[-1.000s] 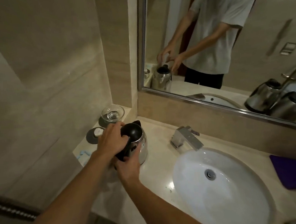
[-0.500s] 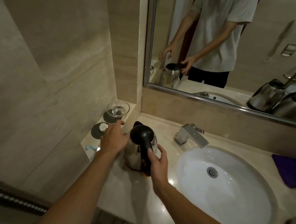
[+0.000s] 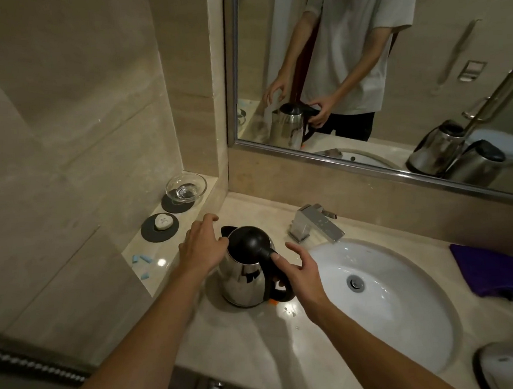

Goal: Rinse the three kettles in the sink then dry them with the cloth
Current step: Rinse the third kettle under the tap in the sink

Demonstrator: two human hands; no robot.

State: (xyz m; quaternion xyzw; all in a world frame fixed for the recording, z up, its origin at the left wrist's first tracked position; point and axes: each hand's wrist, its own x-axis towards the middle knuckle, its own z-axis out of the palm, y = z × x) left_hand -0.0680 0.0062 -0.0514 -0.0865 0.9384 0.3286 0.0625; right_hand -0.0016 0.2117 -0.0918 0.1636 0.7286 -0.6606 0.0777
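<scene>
Kettle (image 3: 243, 283) on counter (image 3: 244, 347) beside sink (image 3: 408, 305), right grip (image 3: 306, 277) curled round its handle (image 3: 285, 295), left grip (image 3: 201, 251) open

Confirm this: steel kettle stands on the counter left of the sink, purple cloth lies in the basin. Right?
No. The head view shows the purple cloth on the counter right of the sink, not in the basin. The steel kettle is as stated.

Beige tiled walls (image 3: 61, 110), large framed mirror (image 3: 439, 45)

Light grey short-sleeved T-shirt (image 3: 356, 35), dark trousers (image 3: 354, 125).
</scene>
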